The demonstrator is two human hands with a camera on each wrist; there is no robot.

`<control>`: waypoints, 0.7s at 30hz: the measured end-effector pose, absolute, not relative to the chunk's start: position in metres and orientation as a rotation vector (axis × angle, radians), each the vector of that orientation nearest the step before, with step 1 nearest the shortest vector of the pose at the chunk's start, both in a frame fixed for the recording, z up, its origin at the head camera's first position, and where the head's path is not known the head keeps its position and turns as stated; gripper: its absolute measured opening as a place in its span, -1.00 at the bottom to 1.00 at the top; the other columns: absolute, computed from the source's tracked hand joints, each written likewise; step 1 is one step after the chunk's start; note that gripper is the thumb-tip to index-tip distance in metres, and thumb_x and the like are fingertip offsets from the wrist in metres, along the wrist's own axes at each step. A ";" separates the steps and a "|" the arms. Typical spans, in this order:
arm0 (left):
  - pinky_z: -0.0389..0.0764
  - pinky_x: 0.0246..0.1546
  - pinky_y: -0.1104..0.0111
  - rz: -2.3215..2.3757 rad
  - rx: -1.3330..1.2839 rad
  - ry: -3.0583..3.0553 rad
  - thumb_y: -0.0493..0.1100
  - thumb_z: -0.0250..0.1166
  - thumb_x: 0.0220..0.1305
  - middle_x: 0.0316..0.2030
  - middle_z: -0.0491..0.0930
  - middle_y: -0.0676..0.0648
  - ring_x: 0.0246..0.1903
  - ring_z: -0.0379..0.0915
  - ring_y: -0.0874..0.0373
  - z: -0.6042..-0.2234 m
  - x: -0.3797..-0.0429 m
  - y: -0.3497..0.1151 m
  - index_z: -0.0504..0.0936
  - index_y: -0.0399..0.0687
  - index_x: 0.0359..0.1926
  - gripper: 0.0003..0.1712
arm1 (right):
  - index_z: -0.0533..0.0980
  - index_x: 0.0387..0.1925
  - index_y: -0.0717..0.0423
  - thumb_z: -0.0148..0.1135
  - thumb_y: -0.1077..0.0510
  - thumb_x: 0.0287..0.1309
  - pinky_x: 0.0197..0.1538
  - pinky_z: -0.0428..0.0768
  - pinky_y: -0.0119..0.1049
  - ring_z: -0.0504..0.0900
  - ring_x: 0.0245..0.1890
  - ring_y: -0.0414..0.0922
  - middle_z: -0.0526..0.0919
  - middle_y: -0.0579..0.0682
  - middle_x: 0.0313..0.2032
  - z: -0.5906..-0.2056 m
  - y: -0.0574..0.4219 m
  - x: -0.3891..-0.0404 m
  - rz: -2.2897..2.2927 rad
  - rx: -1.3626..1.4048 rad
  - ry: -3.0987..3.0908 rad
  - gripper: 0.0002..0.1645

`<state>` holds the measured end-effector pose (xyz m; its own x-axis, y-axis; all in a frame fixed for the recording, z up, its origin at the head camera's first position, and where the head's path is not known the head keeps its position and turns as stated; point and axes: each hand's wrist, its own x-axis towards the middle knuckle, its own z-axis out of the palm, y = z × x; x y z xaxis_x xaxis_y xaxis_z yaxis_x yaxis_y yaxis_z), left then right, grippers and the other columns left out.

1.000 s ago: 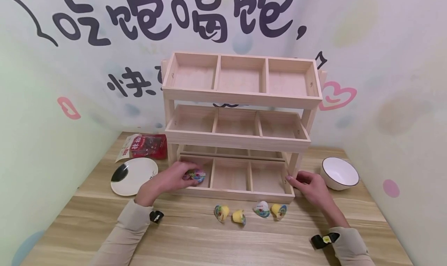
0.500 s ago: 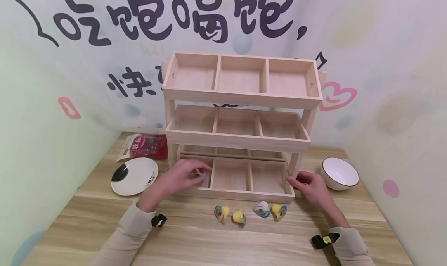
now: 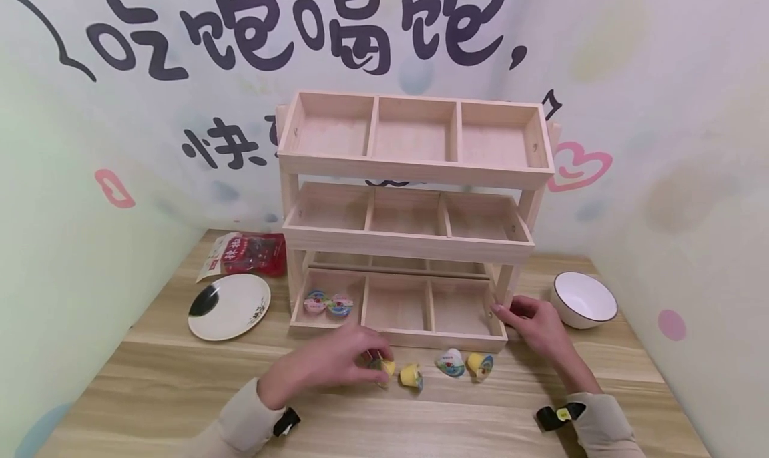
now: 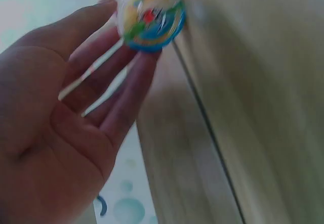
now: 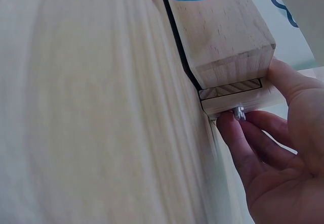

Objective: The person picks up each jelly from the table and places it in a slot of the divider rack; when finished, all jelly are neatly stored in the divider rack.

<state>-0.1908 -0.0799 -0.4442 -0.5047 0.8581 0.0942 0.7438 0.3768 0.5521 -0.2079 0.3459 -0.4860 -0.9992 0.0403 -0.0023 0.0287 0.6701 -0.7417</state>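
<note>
My left hand [image 3: 336, 359] reaches down to the table in front of the wooden rack [image 3: 414, 243]. Its thumb and fingertips pinch a small yellow jelly cup [image 4: 151, 16] with a printed blue-edged lid. Close to its right lie another yellow jelly cup [image 3: 411, 375], one with its pale lid showing [image 3: 450, 362], and a yellow one on its side [image 3: 480, 364]. Two more jelly cups [image 3: 328, 304] sit in the bottom tier's left compartment, lids up. At the right end of that tier, my right hand [image 3: 537, 328] grips the side board, thumb inside and fingers outside beside a metal bolt [image 5: 239, 114].
The rack has three tiers, each with three compartments. A white plate [image 3: 240, 311] with a black patch lies left of it, in front of a red snack bag [image 3: 255, 254]. To the right stands a white bowl [image 3: 584, 300]. A printed wall sheet rises behind.
My left hand has let go of a jelly cup in the bottom left compartment, moved forward-right toward me and taken hold of another on the table. The right hand stays in place.
</note>
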 end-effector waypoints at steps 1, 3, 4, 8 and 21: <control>0.69 -0.01 0.51 0.782 1.445 2.441 -0.03 0.52 0.40 -0.09 0.81 0.06 -0.14 0.65 0.39 -0.445 -0.188 -0.078 0.80 -0.05 -0.01 -0.74 | 0.72 0.14 0.09 0.41 -0.35 0.37 -0.13 0.60 -0.41 0.60 -0.06 -0.05 0.80 0.10 0.00 -0.485 0.346 -0.208 1.266 -0.053 -2.856 -0.34; 0.67 0.02 0.50 0.746 1.457 2.478 0.03 0.53 0.38 -0.08 0.79 0.08 -0.12 0.64 0.37 -0.445 -0.184 -0.074 0.79 -0.02 -0.01 -0.70 | 0.71 0.14 0.10 0.40 -0.35 0.38 -0.14 0.61 -0.41 0.60 -0.07 -0.06 0.80 0.10 0.00 -0.485 0.347 -0.207 1.253 -0.047 -2.857 -0.35; 0.66 0.04 0.50 0.728 1.463 2.498 0.04 0.53 0.38 -0.08 0.78 0.08 -0.10 0.64 0.36 -0.445 -0.182 -0.073 0.79 -0.01 -0.01 -0.69 | 0.72 0.13 0.09 0.41 -0.35 0.37 -0.15 0.60 -0.41 0.60 -0.07 -0.06 0.80 0.10 -0.01 -0.485 0.347 -0.207 1.253 -0.053 -2.854 -0.35; 0.65 0.07 0.49 0.693 1.444 2.549 0.04 0.53 0.38 -0.07 0.77 0.09 -0.08 0.63 0.35 -0.446 -0.179 -0.070 0.79 0.01 -0.02 -0.71 | 0.71 0.16 0.09 0.39 -0.36 0.38 -0.12 0.63 -0.41 0.60 -0.06 -0.05 0.80 0.12 0.02 -0.487 0.349 -0.208 1.247 -0.043 -2.856 -0.33; 0.66 0.05 0.49 0.811 1.375 2.465 -0.02 0.62 0.27 -0.02 0.77 0.11 -0.08 0.57 0.43 -0.461 -0.185 -0.070 0.80 0.01 0.05 -0.63 | 0.71 0.15 0.11 0.40 -0.37 0.37 -0.17 0.60 -0.38 0.59 -0.07 -0.02 0.80 0.13 0.01 -0.488 0.346 -0.209 1.253 -0.059 -2.863 -0.31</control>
<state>-0.1852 -0.0702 -0.4608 -0.5452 0.8340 0.0853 0.7216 0.4151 0.5540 -0.2092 0.3462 -0.4876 -0.9992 0.0410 -0.0008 0.0284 0.6779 -0.7346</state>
